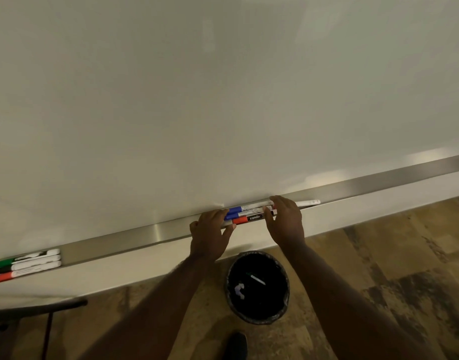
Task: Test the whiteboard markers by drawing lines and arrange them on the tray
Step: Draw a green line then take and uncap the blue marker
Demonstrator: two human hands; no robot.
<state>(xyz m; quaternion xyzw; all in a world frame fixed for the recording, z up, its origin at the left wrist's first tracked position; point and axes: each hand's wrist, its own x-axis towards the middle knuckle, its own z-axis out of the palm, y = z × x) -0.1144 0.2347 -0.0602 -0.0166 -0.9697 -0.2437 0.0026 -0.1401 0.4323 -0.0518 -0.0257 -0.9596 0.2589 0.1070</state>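
Note:
A bundle of markers (pixel 249 213), two with blue caps and one red-capped marked "camlin", lies on the long metal tray (pixel 155 231) under the whiteboard (pixel 223 87). My left hand (pixel 210 233) holds the bundle's left end, fingers curled round it. At the right end, my right hand (pixel 285 219) rests over the markers with fingers bent down on them. Another white marker (pixel 308 202) lies on the tray just right of my right hand. Three markers (pixel 27 265), capped green, black and red, lie side by side at the tray's far left.
A black waste bin (pixel 258 287) with a marker and scraps inside stands on the wooden floor (pixel 379 255) below my hands. A dark chair edge (pixel 36 307) shows at lower left. A shoe tip (pixel 237 344) is at the bottom.

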